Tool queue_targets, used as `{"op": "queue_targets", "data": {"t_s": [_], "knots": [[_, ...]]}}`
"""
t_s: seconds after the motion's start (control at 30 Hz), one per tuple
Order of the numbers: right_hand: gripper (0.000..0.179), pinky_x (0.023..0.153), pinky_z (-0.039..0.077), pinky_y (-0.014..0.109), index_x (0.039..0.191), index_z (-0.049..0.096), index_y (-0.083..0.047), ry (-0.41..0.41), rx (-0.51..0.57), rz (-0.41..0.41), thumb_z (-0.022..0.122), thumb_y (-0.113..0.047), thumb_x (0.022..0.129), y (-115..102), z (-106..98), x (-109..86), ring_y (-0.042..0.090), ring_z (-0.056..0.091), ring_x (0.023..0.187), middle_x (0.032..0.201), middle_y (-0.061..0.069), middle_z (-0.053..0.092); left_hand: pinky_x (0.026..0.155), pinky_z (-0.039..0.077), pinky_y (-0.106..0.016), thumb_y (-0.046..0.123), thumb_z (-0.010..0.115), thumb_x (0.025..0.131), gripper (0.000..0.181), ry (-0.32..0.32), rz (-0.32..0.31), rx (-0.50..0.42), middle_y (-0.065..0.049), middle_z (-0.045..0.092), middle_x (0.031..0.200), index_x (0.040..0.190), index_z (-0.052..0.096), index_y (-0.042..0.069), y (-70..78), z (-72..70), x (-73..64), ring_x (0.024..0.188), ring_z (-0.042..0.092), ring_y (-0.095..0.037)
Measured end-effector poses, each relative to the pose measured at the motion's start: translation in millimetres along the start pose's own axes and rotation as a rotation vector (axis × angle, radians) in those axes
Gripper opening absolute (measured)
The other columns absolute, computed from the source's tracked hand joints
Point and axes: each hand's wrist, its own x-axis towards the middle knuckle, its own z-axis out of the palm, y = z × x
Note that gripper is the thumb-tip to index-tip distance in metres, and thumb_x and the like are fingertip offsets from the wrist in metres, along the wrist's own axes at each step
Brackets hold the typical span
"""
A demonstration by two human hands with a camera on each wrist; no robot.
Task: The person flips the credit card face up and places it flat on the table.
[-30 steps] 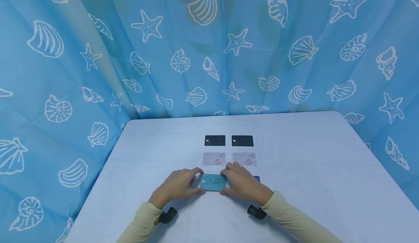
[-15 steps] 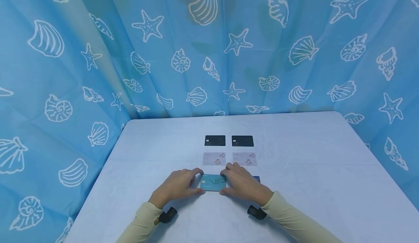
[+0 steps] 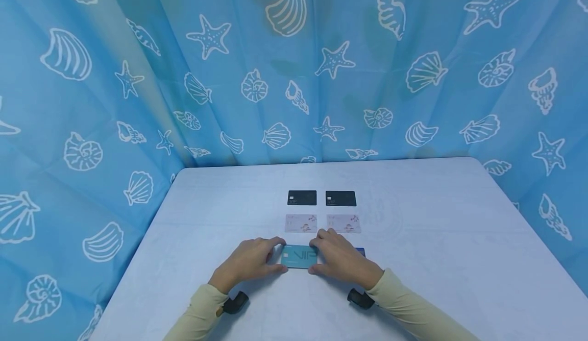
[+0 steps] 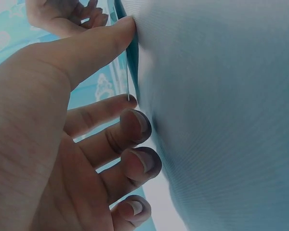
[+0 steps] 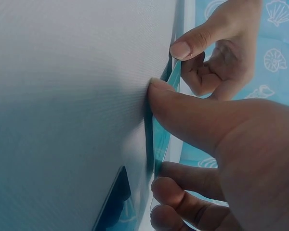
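Both hands pinch a teal card (image 3: 299, 257) marked VIP at its two short ends, low over the white table. My left hand (image 3: 250, 261) has thumb and index finger at the left corners; its other fingers curl loosely beneath the palm in the left wrist view. At the right corners, the thumb and index finger of my right hand (image 3: 342, 260) hold the same card. A blue card (image 3: 361, 251) lies to the right, mostly covered by the right hand in the head view. Its dark corner also shows in the right wrist view.
Beyond the hands, two pale pink cards (image 3: 300, 223) lie side by side. Farther back are two black cards (image 3: 301, 197) in line with them. A blue curtain (image 3: 294, 75) with shells and starfish hangs behind the white table (image 3: 220, 198).
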Motion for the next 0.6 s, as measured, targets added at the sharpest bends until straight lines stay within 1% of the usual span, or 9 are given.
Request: {"op": "queue_targets", "data": {"t_s": [0.17,0.4,0.6], "knots": [[0.060,0.079,0.042,0.030,0.127,0.071,-0.008,0.005,-0.007,-0.004,0.088,-0.042,0.081,0.4,0.6,0.0,0.013,0.046,0.093,0.104,-0.001,0.061,0.056,0.034,-0.022,0.051,0.079,0.088,0.060,-0.003,-0.007,-0.002,0.011,0.050,0.067,0.135,0.064,0.017,0.2,0.2,0.4,0.060,0.043,-0.004],[0.060,0.080,0.042,0.030,0.127,0.071,-0.008,-0.002,-0.009,0.014,0.088,-0.042,0.081,-1.0,0.5,0.0,0.014,0.046,0.094,0.106,0.000,0.062,0.057,0.035,-0.022,0.051,0.078,0.088,0.060,-0.015,-0.021,0.000,0.010,0.050,0.066,0.135,0.063,0.017,0.8,0.2,0.6,0.060,0.044,-0.005],[0.061,0.080,0.043,0.031,0.128,0.071,-0.008,-0.002,-0.011,0.015,0.088,-0.043,0.081,-1.5,0.9,-0.2,0.014,0.047,0.094,0.106,0.000,0.062,0.059,0.037,-0.023,0.052,0.078,0.088,0.060,-0.027,-0.035,0.000,0.010,0.051,0.067,0.136,0.063,0.017,2.5,-1.4,0.0,0.062,0.045,-0.005]]}}
